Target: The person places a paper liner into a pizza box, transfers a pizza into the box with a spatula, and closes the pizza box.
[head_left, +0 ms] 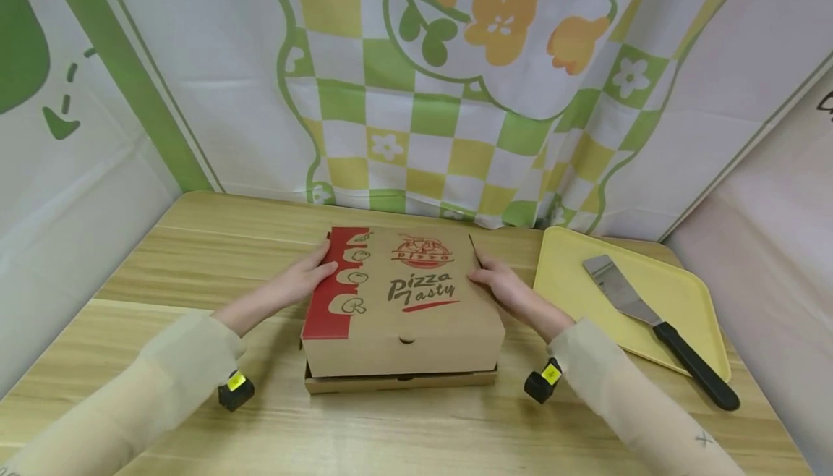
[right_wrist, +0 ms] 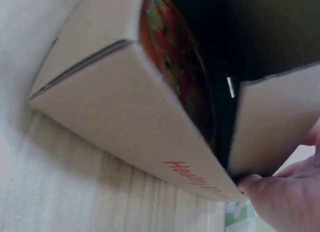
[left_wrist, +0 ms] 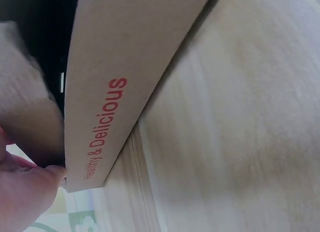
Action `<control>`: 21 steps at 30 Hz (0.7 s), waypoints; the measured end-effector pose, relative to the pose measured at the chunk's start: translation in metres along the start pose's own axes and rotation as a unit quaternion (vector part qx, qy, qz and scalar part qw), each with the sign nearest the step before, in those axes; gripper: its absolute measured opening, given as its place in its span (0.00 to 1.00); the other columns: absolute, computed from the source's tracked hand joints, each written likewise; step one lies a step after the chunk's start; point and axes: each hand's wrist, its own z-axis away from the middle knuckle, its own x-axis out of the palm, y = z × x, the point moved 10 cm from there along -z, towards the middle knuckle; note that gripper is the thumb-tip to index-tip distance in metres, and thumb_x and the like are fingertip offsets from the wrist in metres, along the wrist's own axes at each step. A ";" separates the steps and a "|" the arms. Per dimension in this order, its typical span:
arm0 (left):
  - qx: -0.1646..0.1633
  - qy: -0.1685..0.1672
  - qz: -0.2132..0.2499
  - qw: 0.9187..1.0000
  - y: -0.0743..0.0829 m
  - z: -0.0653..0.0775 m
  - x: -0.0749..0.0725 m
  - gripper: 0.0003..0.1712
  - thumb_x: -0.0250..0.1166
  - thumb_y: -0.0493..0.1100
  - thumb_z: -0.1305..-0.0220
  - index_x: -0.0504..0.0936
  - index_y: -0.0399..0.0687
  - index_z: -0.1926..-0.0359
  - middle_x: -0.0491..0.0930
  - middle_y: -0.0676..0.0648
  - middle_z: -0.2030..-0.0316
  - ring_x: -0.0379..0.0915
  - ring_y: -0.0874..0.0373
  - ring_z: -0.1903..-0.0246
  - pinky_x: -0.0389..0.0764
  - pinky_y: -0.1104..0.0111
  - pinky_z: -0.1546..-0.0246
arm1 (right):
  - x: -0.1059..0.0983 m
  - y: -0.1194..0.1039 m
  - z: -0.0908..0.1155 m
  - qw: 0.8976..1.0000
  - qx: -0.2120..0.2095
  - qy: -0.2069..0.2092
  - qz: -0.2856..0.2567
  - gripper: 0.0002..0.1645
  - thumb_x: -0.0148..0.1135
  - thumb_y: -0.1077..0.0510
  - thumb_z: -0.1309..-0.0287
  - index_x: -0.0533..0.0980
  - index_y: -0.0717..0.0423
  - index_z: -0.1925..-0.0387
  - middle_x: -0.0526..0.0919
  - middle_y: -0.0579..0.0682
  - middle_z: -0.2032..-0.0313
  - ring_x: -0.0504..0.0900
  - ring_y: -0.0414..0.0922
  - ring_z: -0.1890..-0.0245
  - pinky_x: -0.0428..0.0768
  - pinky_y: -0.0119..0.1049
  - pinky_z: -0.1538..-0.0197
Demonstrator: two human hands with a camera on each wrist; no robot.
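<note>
A brown pizza box [head_left: 416, 317] with a red strip and "Pizza Tasty" print sits mid-table. Its lid is slightly raised at the front, over the lower tray [head_left: 400, 385]. My left hand [head_left: 306, 273] grips the lid's left side towards the back, thumb over the top edge. On the opposite side, my right hand [head_left: 501, 281] holds the lid in the same way. Through the side gap in the right wrist view, a pizza [right_wrist: 172, 62] with red and green toppings shows inside. In the left wrist view, the lid's side flap [left_wrist: 25, 102] stands apart from the tray wall.
To the right lies a yellow tray [head_left: 566, 281], with a black-handled spatula [head_left: 628, 295] resting on it and its handle reaching past the tray's edge. A patterned curtain [head_left: 416, 114] hangs behind the wooden table [head_left: 215, 259]. Fabric walls stand at both sides.
</note>
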 end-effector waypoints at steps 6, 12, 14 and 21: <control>0.016 -0.002 -0.038 0.999 0.006 0.005 0.004 0.38 0.45 0.45 0.30 0.38 0.20 0.35 0.35 0.25 0.34 0.31 0.33 0.34 0.41 0.45 0.37 | 0.000 -0.004 0.003 0.997 -0.019 0.006 0.076 0.40 0.45 0.65 0.38 0.37 0.73 0.34 0.36 0.66 0.32 0.34 0.55 0.32 0.38 0.47 0.32; 0.011 -0.027 -0.073 0.997 0.010 0.010 0.010 0.46 0.50 0.52 0.33 0.37 0.21 0.35 0.34 0.25 0.34 0.29 0.33 0.35 0.41 0.44 0.37 | 0.002 -0.007 0.009 0.987 -0.025 0.002 0.161 0.39 0.47 0.61 0.36 0.41 0.73 0.34 0.40 0.67 0.32 0.38 0.57 0.32 0.42 0.48 0.32; 0.009 -0.035 -0.086 0.996 0.010 0.012 0.012 0.48 0.51 0.54 0.34 0.37 0.21 0.35 0.33 0.25 0.34 0.28 0.32 0.35 0.40 0.44 0.37 | 0.004 -0.009 0.011 0.981 -0.038 -0.003 0.190 0.38 0.47 0.61 0.36 0.42 0.74 0.34 0.41 0.68 0.33 0.40 0.59 0.32 0.44 0.50 0.33; -0.019 -0.072 -0.109 0.991 0.008 0.022 0.017 0.58 0.56 0.64 0.42 0.35 0.27 0.33 0.29 0.28 0.33 0.26 0.35 0.34 0.41 0.42 0.38 | 0.011 -0.009 0.023 0.966 -0.042 -0.025 0.254 0.45 0.54 0.50 0.39 0.45 0.69 0.33 0.38 0.69 0.33 0.40 0.60 0.33 0.46 0.52 0.34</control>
